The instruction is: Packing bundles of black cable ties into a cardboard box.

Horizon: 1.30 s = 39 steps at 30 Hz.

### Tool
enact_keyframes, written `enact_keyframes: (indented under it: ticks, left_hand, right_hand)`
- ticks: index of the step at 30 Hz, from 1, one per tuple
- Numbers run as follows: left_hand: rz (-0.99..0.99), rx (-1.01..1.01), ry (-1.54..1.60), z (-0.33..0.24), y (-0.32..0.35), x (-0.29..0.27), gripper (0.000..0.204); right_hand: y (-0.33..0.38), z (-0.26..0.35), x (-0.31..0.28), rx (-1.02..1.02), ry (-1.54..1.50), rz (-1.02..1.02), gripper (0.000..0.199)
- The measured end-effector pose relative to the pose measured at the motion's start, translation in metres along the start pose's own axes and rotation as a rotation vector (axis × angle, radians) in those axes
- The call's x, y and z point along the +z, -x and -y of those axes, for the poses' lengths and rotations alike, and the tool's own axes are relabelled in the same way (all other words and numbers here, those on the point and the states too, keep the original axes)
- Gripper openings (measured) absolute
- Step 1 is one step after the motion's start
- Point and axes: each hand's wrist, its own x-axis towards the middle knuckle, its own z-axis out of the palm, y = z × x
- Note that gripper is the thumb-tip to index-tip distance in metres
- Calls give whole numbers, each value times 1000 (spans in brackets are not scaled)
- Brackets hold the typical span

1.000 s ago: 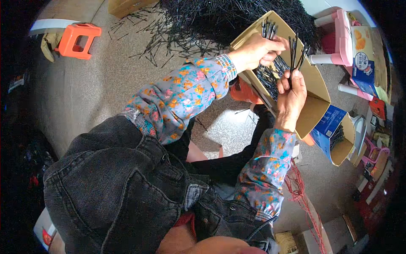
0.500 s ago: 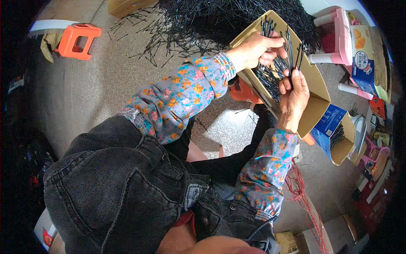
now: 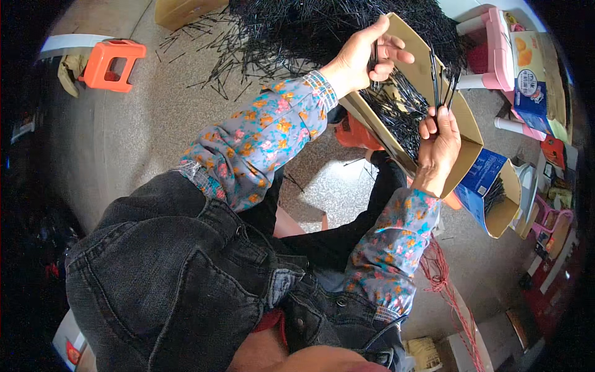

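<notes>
My left hand point(image 3: 367, 57) is over the far left edge of an open cardboard box point(image 3: 466, 129). Its thumb is lifted, while the curled fingers keep a few thin black sticks against the palm. At the box's right side, my right hand point(image 3: 439, 141) is closed, pinching a small bunch of upright black sticks point(image 3: 436, 80) between thumb and fingers. Their tips spread apart above the hand. Many loose black sticks point(image 3: 403, 115) lie inside the box below both hands; what these sticks are for cannot be made out.
A large heap of black sticks point(image 3: 279, 31) covers the floor beyond the box, with strays toward the left. An orange stool point(image 3: 113, 65) stands far left, a pink and white stool point(image 3: 493, 53) at right. Near the box are a blue carton point(image 3: 483, 177) and red cords point(image 3: 437, 273).
My left hand has moved left and its thumb has lifted from the sticks. My right hand has shifted slightly right, still gripping its bunch.
</notes>
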Motion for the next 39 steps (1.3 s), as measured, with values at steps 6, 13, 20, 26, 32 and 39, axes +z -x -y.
enact_keyframes:
  ticks: [6,13,20,26,32,39]
  left_hand:
    - [-20,-21,-295,11,-6,-6,21]
    - [26,-105,-372,25,-2,3,21]
    - [41,-88,-478,31,7,22,20]
    - [-47,-140,-486,27,6,18,23]
    - [-20,-137,-370,24,4,9,25]
    - [-81,-123,-237,16,1,7,24]
  right_hand:
    - [1,-4,9,-41,46,-31,13]
    - [2,-6,16,-68,16,-98,13]
    - [9,-16,39,-111,145,-125,15]
    - [16,-21,49,-186,502,-99,17]
    - [20,-14,50,-152,529,-71,17]
    - [14,-1,27,-30,296,25,19]
